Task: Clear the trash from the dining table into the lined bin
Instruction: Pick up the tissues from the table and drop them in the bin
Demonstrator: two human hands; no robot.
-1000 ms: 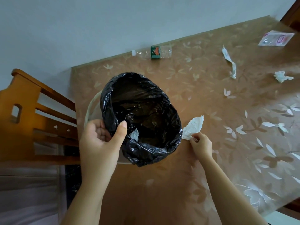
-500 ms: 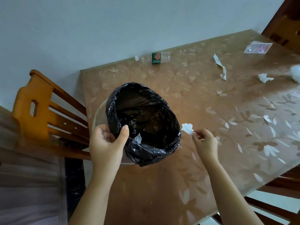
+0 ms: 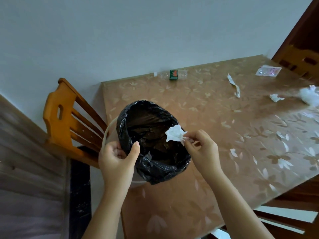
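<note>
A pale bin with a black liner (image 3: 155,163) is held at the table's left edge. My left hand (image 3: 117,157) grips its near-left rim, thumb pressed on the liner. My right hand (image 3: 202,149) pinches a crumpled white tissue (image 3: 174,133) over the bin's right rim, above the opening. On the brown flowered table (image 3: 224,169) lie an empty plastic bottle (image 3: 172,74) at the far edge, a torn paper strip (image 3: 234,86), a small crumpled tissue (image 3: 275,97), a clear plastic wad (image 3: 309,98) and a clear packet (image 3: 268,71).
An orange wooden chair (image 3: 65,118) stands left of the table, close to the bin. Another wooden chair (image 3: 300,62) is at the far right. A grey wall runs behind the table. A chair's rails show under the table's near right edge.
My right hand lifted the tissue off the table and carried it left, from beside the bin to over its opening. The view tilted up and back; my left hand kept its grip.
</note>
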